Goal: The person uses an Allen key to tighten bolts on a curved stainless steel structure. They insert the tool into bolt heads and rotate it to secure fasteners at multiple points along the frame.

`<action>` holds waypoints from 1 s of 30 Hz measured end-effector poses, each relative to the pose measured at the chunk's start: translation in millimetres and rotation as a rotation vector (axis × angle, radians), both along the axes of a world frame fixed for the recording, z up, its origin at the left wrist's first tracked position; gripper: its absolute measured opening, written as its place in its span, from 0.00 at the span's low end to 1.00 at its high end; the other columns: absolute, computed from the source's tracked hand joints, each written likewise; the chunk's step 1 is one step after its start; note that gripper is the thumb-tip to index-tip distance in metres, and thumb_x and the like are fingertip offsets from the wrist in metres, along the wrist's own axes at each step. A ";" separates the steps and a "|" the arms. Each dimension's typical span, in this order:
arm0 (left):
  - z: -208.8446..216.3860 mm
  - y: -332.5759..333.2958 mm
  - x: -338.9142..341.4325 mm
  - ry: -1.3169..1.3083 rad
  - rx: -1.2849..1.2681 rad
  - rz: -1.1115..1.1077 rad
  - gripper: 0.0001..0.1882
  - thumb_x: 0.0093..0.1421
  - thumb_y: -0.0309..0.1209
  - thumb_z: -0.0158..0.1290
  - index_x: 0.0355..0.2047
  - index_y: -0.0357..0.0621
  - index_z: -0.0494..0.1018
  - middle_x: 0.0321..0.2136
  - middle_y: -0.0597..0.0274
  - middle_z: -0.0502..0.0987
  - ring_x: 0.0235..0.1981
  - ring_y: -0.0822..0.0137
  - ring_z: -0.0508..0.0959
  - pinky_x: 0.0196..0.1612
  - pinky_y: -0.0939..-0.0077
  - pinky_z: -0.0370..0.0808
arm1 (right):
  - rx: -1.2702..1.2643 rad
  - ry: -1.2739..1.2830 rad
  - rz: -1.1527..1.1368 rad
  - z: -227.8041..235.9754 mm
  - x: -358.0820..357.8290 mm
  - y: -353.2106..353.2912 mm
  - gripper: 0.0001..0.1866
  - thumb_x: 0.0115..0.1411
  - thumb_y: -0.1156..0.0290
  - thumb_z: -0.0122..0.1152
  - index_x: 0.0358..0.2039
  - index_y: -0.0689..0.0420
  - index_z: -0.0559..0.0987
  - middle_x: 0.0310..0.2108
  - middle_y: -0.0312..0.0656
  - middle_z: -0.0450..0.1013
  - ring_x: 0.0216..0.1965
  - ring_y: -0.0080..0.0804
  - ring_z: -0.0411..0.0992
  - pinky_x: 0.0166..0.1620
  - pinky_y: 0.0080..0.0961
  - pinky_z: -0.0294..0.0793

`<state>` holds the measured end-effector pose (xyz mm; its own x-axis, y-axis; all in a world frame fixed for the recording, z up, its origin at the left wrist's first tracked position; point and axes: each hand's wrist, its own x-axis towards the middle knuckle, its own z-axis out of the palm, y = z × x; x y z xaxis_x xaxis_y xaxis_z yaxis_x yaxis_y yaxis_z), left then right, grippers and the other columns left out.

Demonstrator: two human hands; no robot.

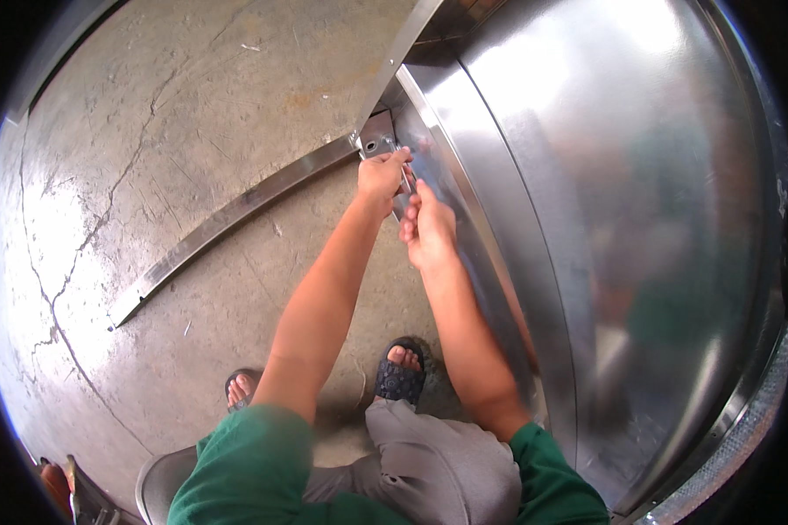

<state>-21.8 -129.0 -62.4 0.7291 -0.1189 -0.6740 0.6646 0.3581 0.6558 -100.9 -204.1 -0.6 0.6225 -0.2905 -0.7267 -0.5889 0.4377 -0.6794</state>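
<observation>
Both my arms reach forward to the corner of a large stainless steel cabinet [578, 262]. My left hand [380, 178] is closed at a metal bracket plate [378, 129] with a round hole, its thumb and fingers pinched around a slim shiny metal piece [407, 181]. Just nearer and to the right, my right hand [431, 229] is closed with its fingers curled and thumb pointing forward, at the near end of that slim piece. The fingers hide much of it, so its kind cannot be made out.
A long metal bar [236, 208] runs along the cracked concrete floor [140, 114] from the cabinet corner to the left. An upright metal edge [400, 48] rises beyond my hands. My sandalled feet [400, 372] are below, and a reddish-brown object [55, 488] lies at the lower left.
</observation>
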 end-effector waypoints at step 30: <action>-10.5 -1.9 7.5 0.157 -0.682 0.197 0.09 0.73 0.32 0.48 0.39 0.39 0.72 0.33 0.61 0.77 0.32 0.69 0.77 0.34 0.79 0.78 | -1.224 -0.337 0.542 41.2 1.7 2.1 0.23 0.71 0.52 0.49 0.49 0.60 0.78 0.38 0.56 0.79 0.42 0.58 0.77 0.45 0.42 0.76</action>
